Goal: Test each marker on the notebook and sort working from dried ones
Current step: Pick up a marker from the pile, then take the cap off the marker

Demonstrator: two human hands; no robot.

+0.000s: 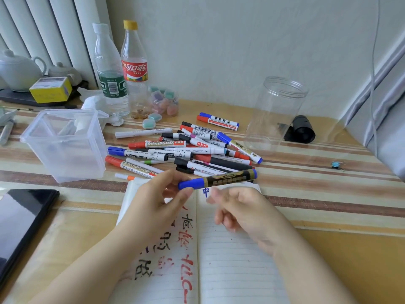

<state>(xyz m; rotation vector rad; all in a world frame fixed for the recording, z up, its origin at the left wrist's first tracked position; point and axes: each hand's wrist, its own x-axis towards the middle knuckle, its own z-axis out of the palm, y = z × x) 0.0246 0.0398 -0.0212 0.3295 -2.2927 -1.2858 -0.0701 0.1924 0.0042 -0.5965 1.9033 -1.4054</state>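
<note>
Over the near middle of the desk [328, 216], the left hand [157, 205] pinches a blue marker [217, 179] by its capped end between thumb and fingers, holding it level above the top edge of the open notebook [230, 260]. The marker's black-and-gold label is too blurred to read. The right hand [243, 211] hovers just below it, fingers loosely curled and blurred, holding nothing. A blue "中" [206, 191] sits at the top of the right page; red and black characters run down the left page. Behind the notebook lies the marker pile [188, 150], two red ones reading "WHITEBOARD". A square tub [63, 143] stands left of the pile, a round jar [276, 115] right of it. At the far edge, a Coca-Cola bottle [134, 69] stands beside a green-labelled one [110, 71]. A tablet [19, 224] lies at the near left edge; the desk's right side has open room
</note>
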